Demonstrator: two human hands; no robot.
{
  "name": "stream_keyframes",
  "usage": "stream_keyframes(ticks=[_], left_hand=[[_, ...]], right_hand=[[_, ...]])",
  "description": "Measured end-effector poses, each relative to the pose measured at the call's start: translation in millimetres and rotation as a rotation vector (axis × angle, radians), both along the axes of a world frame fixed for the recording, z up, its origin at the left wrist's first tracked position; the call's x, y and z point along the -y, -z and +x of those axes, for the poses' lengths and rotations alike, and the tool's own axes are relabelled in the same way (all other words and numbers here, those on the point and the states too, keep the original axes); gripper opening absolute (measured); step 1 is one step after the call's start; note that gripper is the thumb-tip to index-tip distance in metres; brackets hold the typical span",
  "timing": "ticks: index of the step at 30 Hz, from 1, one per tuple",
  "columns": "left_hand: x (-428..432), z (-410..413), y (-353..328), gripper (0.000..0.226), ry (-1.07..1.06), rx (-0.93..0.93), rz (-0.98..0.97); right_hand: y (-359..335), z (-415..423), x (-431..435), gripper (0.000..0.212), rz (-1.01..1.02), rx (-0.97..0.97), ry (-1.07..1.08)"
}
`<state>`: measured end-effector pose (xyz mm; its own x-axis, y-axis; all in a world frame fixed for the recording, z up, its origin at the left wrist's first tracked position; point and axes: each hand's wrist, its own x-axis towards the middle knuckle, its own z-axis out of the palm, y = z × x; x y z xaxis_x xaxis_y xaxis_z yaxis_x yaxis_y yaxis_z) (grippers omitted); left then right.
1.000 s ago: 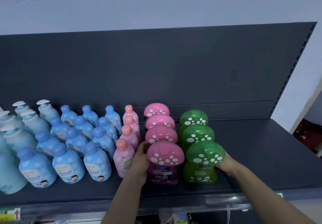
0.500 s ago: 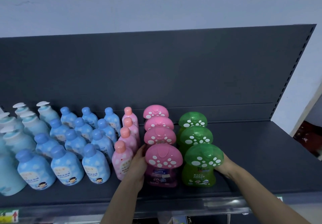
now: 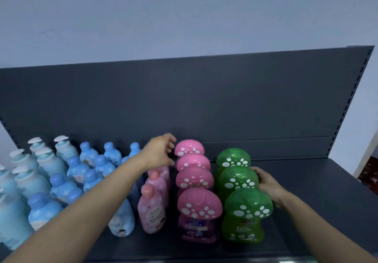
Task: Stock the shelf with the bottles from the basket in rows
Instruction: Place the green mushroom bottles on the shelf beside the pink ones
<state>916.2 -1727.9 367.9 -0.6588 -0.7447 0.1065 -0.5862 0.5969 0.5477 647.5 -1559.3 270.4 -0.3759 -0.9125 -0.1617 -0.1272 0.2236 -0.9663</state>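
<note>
Bottles (image 3: 199,206) stand upright in front-to-back rows; left grip (image 3: 160,153) released, right grip (image 3: 269,186) released against green bottle (image 3: 237,179).

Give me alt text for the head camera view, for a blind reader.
A person's left hand hovers at the back of a dark shelf beside a row of pink mushroom-capped bottles, while the right hand touches the green row. Rows of blue bottles and pale pink bottles stand at left.

No writing here can be read. At the front edge of the shelf (image 3: 319,211), the pink bottle (image 3: 197,232), the green bottle (image 3: 242,233) beside it and the pale pink bottle (image 3: 152,217) each carry a printed label, possibly Chinese characters, too blurred to read.
</note>
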Motion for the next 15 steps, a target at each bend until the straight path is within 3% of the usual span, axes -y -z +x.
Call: stream_keyframes(ticks=[6,9,11,13,15], left_hand=[[18.7,-34.7,21.5,0.039,0.183,0.408,-0.135],[22.4,-41.1,26.9,0.041,0.245,0.375,-0.133],[25.7,-41.9,29.4,0.039,0.257,0.342,-0.091],[27.7,-42.4,30.6,0.036,0.258,0.326,-0.088],[27.6,-43.2,30.5,0.035,0.255,0.311,-0.094]], right_hand=[[7.4,-2.8,20.7,0.034,0.055,-0.052,-0.002],[14.1,-7.5,33.3,0.016,0.063,0.1,0.06],[15.8,-7.2,43.6,0.027,0.09,0.104,0.06],[12.9,-6.1,49.7,0.029,0.072,0.424,0.158],[8.4,-6.8,46.9,0.027,0.087,0.466,0.125]])
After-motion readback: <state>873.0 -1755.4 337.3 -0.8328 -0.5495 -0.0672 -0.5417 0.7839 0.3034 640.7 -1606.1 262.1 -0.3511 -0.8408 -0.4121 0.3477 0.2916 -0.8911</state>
